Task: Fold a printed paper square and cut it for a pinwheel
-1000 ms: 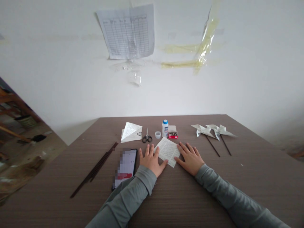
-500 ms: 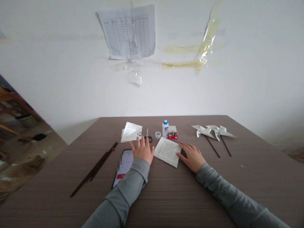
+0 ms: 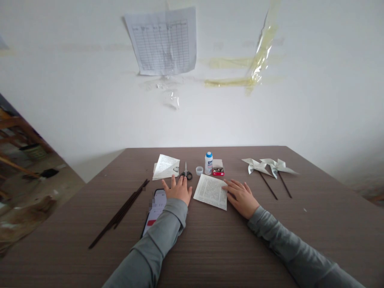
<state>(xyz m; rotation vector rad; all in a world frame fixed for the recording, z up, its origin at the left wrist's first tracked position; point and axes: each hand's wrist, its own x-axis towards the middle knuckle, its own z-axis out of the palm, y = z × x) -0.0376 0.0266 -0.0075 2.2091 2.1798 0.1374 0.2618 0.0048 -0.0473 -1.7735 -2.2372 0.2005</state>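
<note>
A square sheet of printed paper (image 3: 211,192) lies on the table between my two hands. The fingertips of my right hand (image 3: 241,197) rest on its right edge, with the fingers stretched out. To the left of the sheet, my left hand (image 3: 179,191) is spread with its palm down and holds nothing. Just beyond its fingertips lie black-handled scissors (image 3: 188,174). A phone (image 3: 154,210) with a lit screen is partly hidden under my left forearm. More printed paper pieces (image 3: 166,166) sit beyond my left hand.
Dark thin sticks (image 3: 126,208) lie at the left. A white glue bottle (image 3: 209,164) with a blue cap stands beside a small clear cup (image 3: 199,171) and an open red box (image 3: 218,171). Two paper pinwheels (image 3: 253,166) on sticks lie at the right. The wall rises behind the table.
The printed sheet has turned slightly and shifted a little to the left. My left hand has drawn slightly back and left, off the scissors' handles. My right hand stays at the sheet's edge.
</note>
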